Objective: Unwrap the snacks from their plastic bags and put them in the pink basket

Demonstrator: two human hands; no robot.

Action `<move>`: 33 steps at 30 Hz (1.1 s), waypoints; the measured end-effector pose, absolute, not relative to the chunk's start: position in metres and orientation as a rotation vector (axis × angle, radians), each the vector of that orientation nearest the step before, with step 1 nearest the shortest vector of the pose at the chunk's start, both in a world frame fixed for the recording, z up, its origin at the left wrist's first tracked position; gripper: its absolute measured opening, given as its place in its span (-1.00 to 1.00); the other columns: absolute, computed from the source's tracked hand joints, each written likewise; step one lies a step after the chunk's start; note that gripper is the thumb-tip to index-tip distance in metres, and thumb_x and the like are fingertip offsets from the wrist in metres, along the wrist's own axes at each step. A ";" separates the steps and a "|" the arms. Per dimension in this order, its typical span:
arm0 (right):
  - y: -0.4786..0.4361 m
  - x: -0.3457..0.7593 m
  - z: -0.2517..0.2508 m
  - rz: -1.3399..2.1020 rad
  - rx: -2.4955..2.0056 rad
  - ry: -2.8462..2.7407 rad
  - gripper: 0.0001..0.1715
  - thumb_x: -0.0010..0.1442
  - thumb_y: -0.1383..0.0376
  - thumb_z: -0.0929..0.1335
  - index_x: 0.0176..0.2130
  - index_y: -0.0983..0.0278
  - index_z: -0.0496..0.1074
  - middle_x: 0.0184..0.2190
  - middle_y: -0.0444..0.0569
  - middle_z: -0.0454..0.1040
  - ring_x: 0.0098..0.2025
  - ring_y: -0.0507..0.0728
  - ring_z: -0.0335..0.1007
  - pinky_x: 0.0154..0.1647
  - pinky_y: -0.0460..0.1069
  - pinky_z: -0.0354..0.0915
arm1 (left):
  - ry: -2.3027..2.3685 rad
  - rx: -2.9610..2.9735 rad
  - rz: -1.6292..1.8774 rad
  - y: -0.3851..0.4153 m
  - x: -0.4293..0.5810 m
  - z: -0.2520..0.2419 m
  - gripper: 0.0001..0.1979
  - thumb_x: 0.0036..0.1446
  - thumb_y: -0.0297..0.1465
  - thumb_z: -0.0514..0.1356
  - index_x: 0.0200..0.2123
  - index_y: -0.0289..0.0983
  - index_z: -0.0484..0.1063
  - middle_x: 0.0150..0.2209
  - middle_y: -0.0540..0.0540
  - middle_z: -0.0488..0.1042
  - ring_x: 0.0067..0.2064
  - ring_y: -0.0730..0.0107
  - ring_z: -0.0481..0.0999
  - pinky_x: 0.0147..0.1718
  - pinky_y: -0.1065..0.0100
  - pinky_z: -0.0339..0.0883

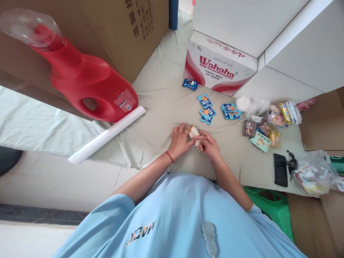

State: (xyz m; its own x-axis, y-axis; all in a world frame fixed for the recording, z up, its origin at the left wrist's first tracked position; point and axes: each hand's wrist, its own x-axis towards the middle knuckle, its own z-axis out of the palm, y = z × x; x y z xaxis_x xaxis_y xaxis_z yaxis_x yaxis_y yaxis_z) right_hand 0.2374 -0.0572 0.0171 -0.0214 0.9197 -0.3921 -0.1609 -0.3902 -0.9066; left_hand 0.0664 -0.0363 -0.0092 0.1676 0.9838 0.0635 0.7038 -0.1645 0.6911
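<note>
A small snack in a clear wrapper (194, 132), pale inside with yellowish edges, lies between my two hands just above the cloth. My left hand (179, 139), a red string on its wrist, curls around the near left side of it. From the right, the fingers of my right hand (210, 144) pinch its lower right part. My fingers cover some of the wrapper. Just beyond them several blue snack sachets (206, 111) overlap in a loose group. A second pile of blue sachets (230, 110) sits to the right.
A red jug (99, 82) and a white roll (107, 135) lie at left. Behind are a Wahaha carton (220, 66) and a dark blue packet (190, 84). Mixed snacks (260, 134), a black phone (280, 170), keys (291, 163) and a plastic bag (315, 172) are at right.
</note>
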 end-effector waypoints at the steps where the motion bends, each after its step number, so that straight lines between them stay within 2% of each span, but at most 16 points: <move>1: -0.057 0.238 0.016 1.560 -1.353 -0.838 -0.50 0.00 0.22 0.44 -0.03 0.17 0.41 -0.23 -0.15 0.69 -0.67 -0.06 0.18 -0.70 -0.10 -0.02 | 1.562 1.969 0.635 -0.027 0.066 -0.008 -0.39 0.10 -0.24 0.42 0.20 -0.25 0.44 0.37 -0.37 0.31 0.37 -0.29 0.22 0.29 -0.25 0.18; 4: -0.056 0.238 0.015 1.562 -1.282 -0.725 -0.56 -0.05 0.24 0.47 -0.13 0.19 0.40 -0.37 -0.20 0.63 -0.70 -0.09 0.13 -0.72 -0.13 -0.09 | 1.440 1.993 0.576 -0.004 0.063 -0.004 -0.45 -0.02 -0.27 0.49 0.05 -0.23 0.50 0.29 -0.31 0.42 0.34 -0.24 0.26 0.27 -0.17 0.20; 5: -0.055 0.239 0.015 1.576 -1.256 -0.676 -0.57 -0.06 0.24 0.48 -0.15 0.20 0.41 -0.41 -0.21 0.60 -0.70 -0.09 0.11 -0.73 -0.14 -0.12 | 1.402 1.983 0.575 0.001 0.062 -0.003 -0.48 -0.05 -0.29 0.49 0.00 -0.23 0.49 0.19 -0.28 0.49 0.27 -0.16 0.35 0.23 -0.10 0.25; 7: -0.057 0.240 0.017 1.614 -1.202 -0.589 -0.60 -0.09 0.27 0.49 -0.19 0.22 0.42 -0.49 -0.23 0.55 -0.70 -0.10 0.08 -0.73 -0.15 -0.13 | 1.337 1.943 0.567 0.006 0.061 0.001 -0.57 -0.05 -0.34 0.46 -0.10 -0.23 0.45 -0.09 -0.13 0.57 -0.01 0.09 0.50 0.07 0.07 0.36; 9: -0.061 0.244 0.020 1.642 -1.147 -0.538 -0.62 -0.10 0.30 0.50 -0.22 0.23 0.43 -0.51 -0.21 0.53 -0.67 -0.09 0.12 -0.71 -0.16 -0.06 | 1.291 1.896 0.619 0.001 0.063 0.006 -0.67 -0.01 -0.37 0.40 -0.19 -0.21 0.39 -0.28 0.01 0.51 -0.24 0.29 0.47 -0.13 0.24 0.39; 11: -0.068 0.251 0.024 1.647 -1.116 -0.519 -0.65 -0.07 0.30 0.51 -0.24 0.22 0.44 -0.49 -0.19 0.53 -0.62 -0.07 0.20 -0.68 -0.17 0.02 | 1.264 1.894 0.774 -0.012 0.066 0.012 -0.76 0.03 -0.41 0.34 -0.27 -0.20 0.32 -0.32 0.04 0.46 -0.29 0.35 0.45 -0.22 0.32 0.36; 13: -0.078 0.261 0.027 1.629 -1.144 -0.510 -0.69 -0.01 0.25 0.54 -0.26 0.22 0.44 -0.49 -0.18 0.52 -0.59 -0.06 0.25 -0.67 -0.18 0.05 | 1.232 1.983 0.967 -0.028 0.071 0.018 -0.83 0.11 -0.44 0.28 -0.31 -0.20 0.30 -0.25 -0.02 0.50 -0.22 0.34 0.49 -0.21 0.33 0.37; 15: -0.088 0.271 0.029 1.619 -1.210 -0.489 -0.65 0.07 0.12 0.56 -0.26 0.23 0.46 -0.48 -0.15 0.53 -0.57 -0.04 0.30 -0.67 -0.17 0.11 | 1.151 2.158 1.105 -0.045 0.077 0.021 -0.94 0.25 -0.45 0.20 -0.28 -0.20 0.35 -0.14 -0.11 0.56 -0.11 0.32 0.55 -0.13 0.31 0.42; 19: -0.105 0.287 0.035 1.701 -1.202 -0.423 -0.39 0.12 -0.21 0.51 -0.16 0.22 0.52 -0.36 -0.04 0.61 -0.40 0.09 0.50 -0.48 -0.06 0.40 | 0.734 2.536 1.081 -0.073 0.094 0.016 -0.81 0.43 -0.45 0.08 -0.23 -0.19 0.48 -0.04 -0.13 0.63 0.13 0.28 0.58 0.12 0.17 0.46; 21: -0.112 0.290 0.038 1.675 -1.180 -0.461 -0.38 0.08 -0.19 0.55 -0.12 0.20 0.53 -0.30 -0.04 0.63 -0.31 0.13 0.54 -0.38 -0.01 0.45 | 0.524 2.594 0.975 -0.084 0.104 0.007 -0.79 0.45 -0.44 0.08 -0.20 -0.19 0.52 -0.05 -0.12 0.66 0.18 0.28 0.58 0.21 0.10 0.46; 25: -0.125 0.293 0.037 1.564 -1.232 -0.537 -0.43 -0.04 0.07 0.65 -0.08 0.17 0.54 -0.24 -0.09 0.63 -0.24 0.13 0.53 -0.21 0.01 0.46 | 0.312 2.558 0.816 -0.095 0.122 -0.008 -0.74 0.47 -0.46 0.06 -0.13 -0.20 0.57 -0.07 -0.11 0.69 0.19 0.33 0.60 0.28 0.10 0.46; 29: -0.127 0.310 0.024 1.402 -1.331 -0.590 -0.43 -0.01 0.04 0.60 -0.07 0.19 0.50 -0.26 -0.12 0.60 -0.25 0.13 0.49 -0.18 0.01 0.41 | 0.267 2.562 0.754 -0.094 0.133 -0.010 -0.72 0.42 -0.54 0.04 -0.09 -0.23 0.56 0.07 -0.17 0.65 0.28 0.27 0.53 0.33 0.05 0.42; 31: -0.120 0.334 0.018 1.197 -1.503 -0.688 -0.48 0.02 0.02 0.55 -0.09 0.21 0.49 -0.29 -0.13 0.57 -0.27 0.12 0.44 -0.19 0.00 0.38 | 0.333 2.566 0.771 -0.093 0.133 -0.008 -0.69 0.36 -0.59 0.05 -0.05 -0.25 0.55 0.14 -0.25 0.61 0.34 0.19 0.47 0.32 -0.01 0.42; 33: -0.109 0.370 0.017 0.926 -1.718 -0.774 -0.52 0.07 0.01 0.49 -0.11 0.22 0.46 -0.29 -0.11 0.55 -0.27 0.14 0.42 -0.20 0.02 0.36 | 0.437 2.546 0.801 -0.091 0.129 -0.009 -0.66 0.30 -0.63 0.05 -0.02 -0.26 0.54 0.14 -0.29 0.59 0.35 0.13 0.45 0.26 -0.04 0.47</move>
State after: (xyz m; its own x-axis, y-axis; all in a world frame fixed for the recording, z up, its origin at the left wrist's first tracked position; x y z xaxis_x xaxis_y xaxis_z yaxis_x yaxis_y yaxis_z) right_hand 0.3703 -0.1091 0.0165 0.5031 0.8346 -0.2242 0.0728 -0.2995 -0.9513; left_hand 0.1288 -0.0911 -0.0090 0.7832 0.4151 0.4630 0.1647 -0.8564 0.4894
